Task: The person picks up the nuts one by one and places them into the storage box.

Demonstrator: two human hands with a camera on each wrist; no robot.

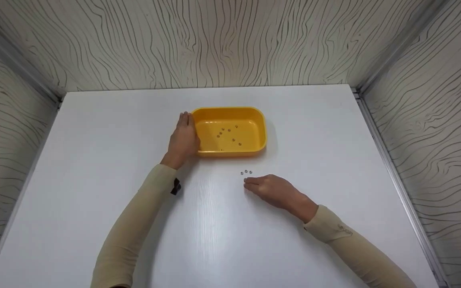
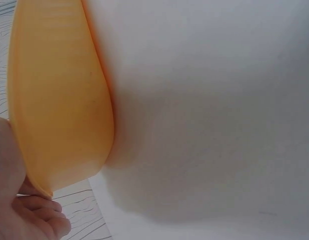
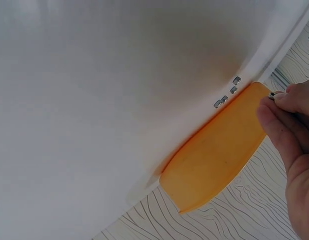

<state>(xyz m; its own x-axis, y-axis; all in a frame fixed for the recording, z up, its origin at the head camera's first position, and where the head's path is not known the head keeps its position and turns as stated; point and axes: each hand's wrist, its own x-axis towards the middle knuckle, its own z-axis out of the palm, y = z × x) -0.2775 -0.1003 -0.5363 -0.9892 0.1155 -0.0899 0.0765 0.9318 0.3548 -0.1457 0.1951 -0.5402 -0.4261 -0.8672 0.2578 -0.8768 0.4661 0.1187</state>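
A yellow plastic tub (image 1: 230,154) stands on the white table, with several small metal nuts (image 1: 229,130) scattered over its floor. My left hand (image 1: 184,140) holds the tub's left end; in the left wrist view its curled fingers (image 2: 42,215) lie at the rim. In front of the tub, my right hand (image 1: 274,191) is low over the table. The right wrist view shows a small metal nut (image 3: 272,95) pinched between thumb and fingertip. A short row of similar nuts (image 3: 233,90) lies on the tabletop between that hand and the tub.
The white table (image 1: 314,132) is bordered by pale panels with a wavy line pattern (image 1: 230,44) at the back and both sides. Metal rails (image 1: 398,182) run along the side edges. A dark tab (image 1: 176,187) hangs from the left sleeve cuff.
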